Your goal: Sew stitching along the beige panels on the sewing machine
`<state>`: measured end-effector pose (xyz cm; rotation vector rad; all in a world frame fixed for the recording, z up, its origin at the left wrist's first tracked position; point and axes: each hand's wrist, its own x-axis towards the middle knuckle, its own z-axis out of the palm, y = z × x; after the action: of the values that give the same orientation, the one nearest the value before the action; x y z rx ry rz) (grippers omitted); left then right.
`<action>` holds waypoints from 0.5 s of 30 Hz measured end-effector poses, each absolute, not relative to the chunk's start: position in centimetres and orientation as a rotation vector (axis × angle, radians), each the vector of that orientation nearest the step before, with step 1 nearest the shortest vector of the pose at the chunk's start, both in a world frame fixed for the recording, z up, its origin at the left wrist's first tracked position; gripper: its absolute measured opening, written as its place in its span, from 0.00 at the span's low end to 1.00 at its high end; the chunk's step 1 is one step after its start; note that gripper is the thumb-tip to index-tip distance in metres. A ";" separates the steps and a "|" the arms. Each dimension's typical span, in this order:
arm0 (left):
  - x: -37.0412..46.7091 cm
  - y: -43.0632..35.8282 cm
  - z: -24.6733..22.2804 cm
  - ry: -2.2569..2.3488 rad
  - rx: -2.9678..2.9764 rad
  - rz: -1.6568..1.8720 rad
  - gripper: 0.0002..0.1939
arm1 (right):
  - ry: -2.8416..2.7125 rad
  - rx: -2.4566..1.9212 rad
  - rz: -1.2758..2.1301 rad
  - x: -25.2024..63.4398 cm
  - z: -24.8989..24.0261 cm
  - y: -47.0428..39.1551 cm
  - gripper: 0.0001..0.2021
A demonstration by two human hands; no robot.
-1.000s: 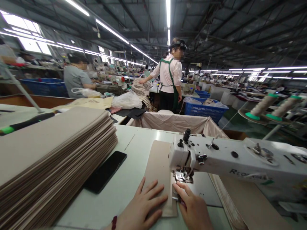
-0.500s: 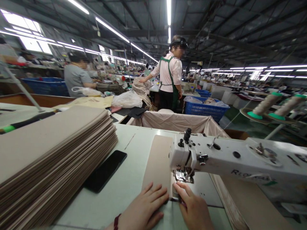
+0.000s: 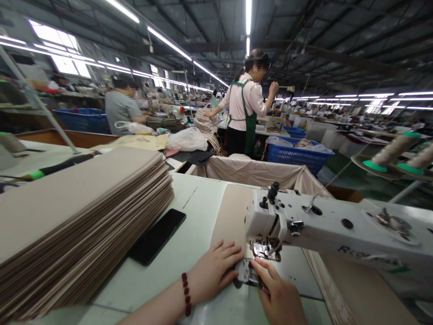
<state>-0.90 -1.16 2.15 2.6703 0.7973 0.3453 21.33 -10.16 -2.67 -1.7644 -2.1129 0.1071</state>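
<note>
A beige fabric panel [image 3: 230, 216] lies on the pale green table, its right edge beside the presser foot [image 3: 264, 249] of a white sewing machine [image 3: 304, 225]. My left hand [image 3: 216, 266] rests flat on the panel's near end, fingers stretched out and close together. Just in front of the presser foot is my right hand [image 3: 279, 289], its index finger reaching to the metal plate and the other fingers curled. A small dark, purplish thing shows under those fingers, too hidden to name.
At left stands a tall stack of beige panels [image 3: 101, 194], with a black phone [image 3: 158, 237] beside it. More beige panels [image 3: 358, 284] lie under the machine arm. Behind the table is a cloth-lined bin [image 3: 250, 169]. A co-worker [image 3: 245, 104] in a green apron stands beyond it.
The panel has slid forward past the presser foot, baring the metal plate at its near end. My left hand has moved forward with it. The co-worker has raised one hand.
</note>
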 end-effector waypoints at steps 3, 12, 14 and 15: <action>-0.6 -0.8 1.8 0.830 2.670 0.381 0.25 | -2.110 -1.757 0.135 21.4 -2.6 -10.3 0.34; -0.5 -0.9 1.4 0.836 2.633 0.451 0.25 | -2.084 -1.734 0.129 21.3 -2.2 -10.6 0.33; -0.7 -1.0 1.9 0.838 2.613 0.445 0.26 | -2.082 -1.688 0.126 21.8 -1.7 -11.7 0.32; -0.9 -1.1 2.2 0.838 2.602 0.448 0.26 | -2.078 -1.671 0.098 22.1 -1.4 -12.3 0.28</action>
<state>-0.90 -1.11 2.15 2.6020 0.8379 0.4477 22.13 -12.29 -1.39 -1.6713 -2.0776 0.0975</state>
